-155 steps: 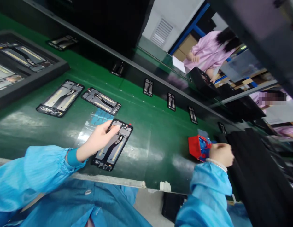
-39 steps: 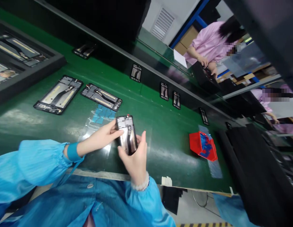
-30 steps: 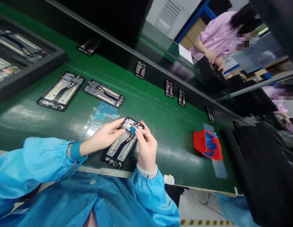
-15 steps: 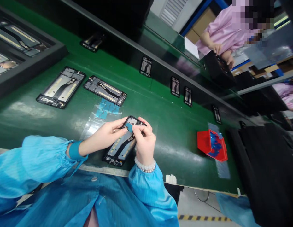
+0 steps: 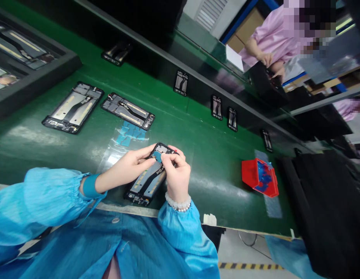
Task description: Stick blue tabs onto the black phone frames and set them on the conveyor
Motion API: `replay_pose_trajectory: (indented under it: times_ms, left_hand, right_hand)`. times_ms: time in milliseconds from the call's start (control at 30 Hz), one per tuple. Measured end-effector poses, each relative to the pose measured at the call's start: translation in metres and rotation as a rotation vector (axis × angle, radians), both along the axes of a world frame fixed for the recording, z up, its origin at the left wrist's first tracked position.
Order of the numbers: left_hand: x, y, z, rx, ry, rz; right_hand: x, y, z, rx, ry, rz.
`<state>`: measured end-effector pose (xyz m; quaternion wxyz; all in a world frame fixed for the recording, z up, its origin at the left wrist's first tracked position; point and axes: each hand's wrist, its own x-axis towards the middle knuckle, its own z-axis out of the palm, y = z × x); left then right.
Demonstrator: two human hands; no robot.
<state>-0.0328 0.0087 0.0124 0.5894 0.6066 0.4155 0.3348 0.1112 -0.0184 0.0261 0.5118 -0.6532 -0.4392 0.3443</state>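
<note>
A black phone frame [image 5: 146, 180] lies on the green bench in front of me, its inner side up. My left hand [image 5: 126, 169] grips its far left edge. My right hand [image 5: 174, 175] pinches a small blue sticker [image 5: 158, 155] and presses it onto the frame's top end. Just beyond my left hand lies a clear sheet with more blue stickers [image 5: 130, 133].
Two more phone frames [image 5: 73, 107] [image 5: 127, 111] lie at the left. A dark tray [image 5: 37, 83] with frames stands far left. A red bin [image 5: 259, 177] sits at the right. Several frames ride the conveyor [image 5: 181, 82] behind. A person in pink [image 5: 265, 37] works beyond.
My right hand came from the red bin with a blue sticker, the frame was lifted and laid flat again, and now the sticker is pressed on its top end.
</note>
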Motion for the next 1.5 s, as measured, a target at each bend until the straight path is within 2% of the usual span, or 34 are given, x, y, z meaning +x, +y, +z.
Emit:
replay_pose_trajectory:
  times_ms: [233, 400, 533, 800, 933, 1067, 1133, 1233, 1300, 1433, 1500]
  left_hand:
    - [0.003, -0.001, 0.007, -0.022, -0.027, 0.026]
    - [0.004, -0.002, 0.013, 0.030, 0.105, 0.059]
    - [0.004, -0.004, 0.012, 0.098, 0.170, 0.084]
    - [0.006, -0.009, 0.008, 0.123, 0.110, 0.102]
    - [0.007, -0.016, 0.008, 0.153, 0.074, 0.124]
    - [0.006, -0.021, 0.013, 0.208, 0.083, 0.182]
    - [0.005, -0.020, 0.016, 0.285, 0.150, 0.192]
    - [0.003, -0.016, 0.019, 0.438, 0.332, 0.187]
    - [0.002, -0.014, 0.020, 0.496, 0.417, 0.197]
    - [0.001, -0.011, 0.021, 0.507, 0.405, 0.189]
    - [0.000, -0.009, 0.021, 0.462, 0.357, 0.149]
  right_hand:
    - [-0.002, -0.002, 0.002, 0.011, -0.066, 0.001]
    - [-0.005, -0.005, 0.005, 0.037, -0.136, -0.004]
    - [-0.006, -0.007, 0.006, 0.052, -0.166, 0.007]
    - [-0.011, -0.008, 0.005, 0.062, -0.140, 0.001]
    - [-0.020, -0.012, 0.006, 0.056, -0.120, -0.038]
    - [-0.018, -0.015, 0.006, 0.082, -0.079, -0.166]
    - [-0.014, -0.015, 0.007, 0.048, 0.040, -0.123]
    - [-0.014, -0.015, 0.009, -0.053, 0.230, 0.032]
    - [-0.018, -0.016, 0.011, -0.073, 0.242, 0.026]
    - [-0.024, -0.014, 0.010, -0.044, 0.219, 0.002]
    - [-0.023, -0.011, 0.006, -0.044, 0.216, 0.010]
